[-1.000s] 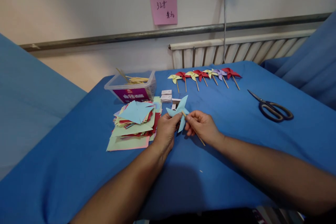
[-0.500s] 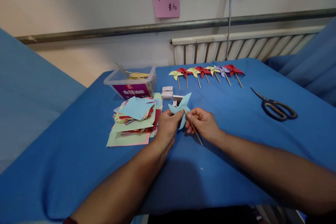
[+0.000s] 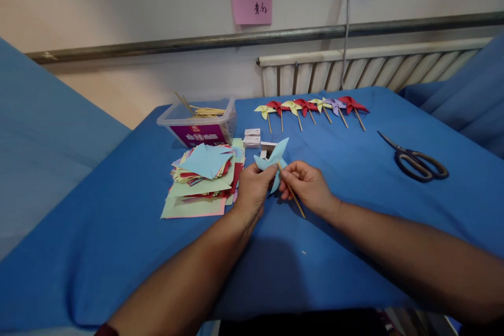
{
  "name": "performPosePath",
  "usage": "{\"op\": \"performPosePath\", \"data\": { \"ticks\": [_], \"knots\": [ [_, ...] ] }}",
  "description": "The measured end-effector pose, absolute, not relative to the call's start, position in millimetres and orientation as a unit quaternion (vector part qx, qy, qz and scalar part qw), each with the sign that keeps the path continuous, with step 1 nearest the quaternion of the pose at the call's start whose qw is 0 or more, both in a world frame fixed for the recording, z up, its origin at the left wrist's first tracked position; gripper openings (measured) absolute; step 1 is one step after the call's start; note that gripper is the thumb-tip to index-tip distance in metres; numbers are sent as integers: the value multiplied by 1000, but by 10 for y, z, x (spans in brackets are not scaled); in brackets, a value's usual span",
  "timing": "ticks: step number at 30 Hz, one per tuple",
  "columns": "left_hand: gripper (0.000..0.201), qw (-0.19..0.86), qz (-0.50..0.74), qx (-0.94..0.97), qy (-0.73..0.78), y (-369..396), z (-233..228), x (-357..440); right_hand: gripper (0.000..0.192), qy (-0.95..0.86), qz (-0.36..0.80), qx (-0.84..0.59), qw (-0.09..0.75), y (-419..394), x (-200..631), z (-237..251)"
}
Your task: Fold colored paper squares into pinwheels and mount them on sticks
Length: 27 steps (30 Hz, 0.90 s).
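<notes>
A light blue paper pinwheel (image 3: 279,151) is pinched in my left hand (image 3: 254,188), thumb on top near its centre. My right hand (image 3: 307,185) is closed with its fingertips on a thin wooden stick (image 3: 294,197) and by the pinwheel's right side. The stick's upper end lies against the pinwheel's middle, and its lower end slants down to the right. Just behind the pinwheel, partly hidden, is a small open box (image 3: 268,148) with dark contents. How the stick is joined to the paper I cannot make out.
Left of my hands lies a stack of coloured paper (image 3: 197,189). Behind it stands a clear plastic box (image 3: 232,121) of sticks, with small white boxes (image 3: 252,139) beside it. Several finished pinwheels (image 3: 305,106) lie in a row at the back. Black-handled scissors (image 3: 413,165) rest at right.
The view has shifted very slightly. Both hands keep the same hold on the pinwheel and the stick, with no other clear movement.
</notes>
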State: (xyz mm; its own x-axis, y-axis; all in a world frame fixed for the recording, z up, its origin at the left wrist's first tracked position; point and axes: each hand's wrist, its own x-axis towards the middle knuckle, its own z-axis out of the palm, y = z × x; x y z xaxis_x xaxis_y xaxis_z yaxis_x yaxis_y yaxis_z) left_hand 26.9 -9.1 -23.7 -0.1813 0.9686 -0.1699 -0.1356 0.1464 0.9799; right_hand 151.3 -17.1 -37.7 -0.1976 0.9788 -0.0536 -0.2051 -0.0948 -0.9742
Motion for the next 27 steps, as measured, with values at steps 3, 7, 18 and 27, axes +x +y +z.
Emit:
{"op": "performPosePath", "data": {
  "ticks": [3, 7, 18, 27],
  "knots": [
    [22, 518, 532, 376, 554, -85, -242, 267, 40, -468, 617, -413, 479, -165, 1514, -382],
    [22, 516, 533, 377, 554, -79, -252, 266, 40, -466, 616, -413, 482, -157, 1516, -392],
    [27, 491, 524, 400, 569, -65, -283, 254, 40, -468, 614, -417, 480, -156, 1519, -386],
    [30, 450, 516, 441, 580, -79, -263, 233, 40, -469, 614, -419, 477, -159, 1519, -365]
  ]
}}
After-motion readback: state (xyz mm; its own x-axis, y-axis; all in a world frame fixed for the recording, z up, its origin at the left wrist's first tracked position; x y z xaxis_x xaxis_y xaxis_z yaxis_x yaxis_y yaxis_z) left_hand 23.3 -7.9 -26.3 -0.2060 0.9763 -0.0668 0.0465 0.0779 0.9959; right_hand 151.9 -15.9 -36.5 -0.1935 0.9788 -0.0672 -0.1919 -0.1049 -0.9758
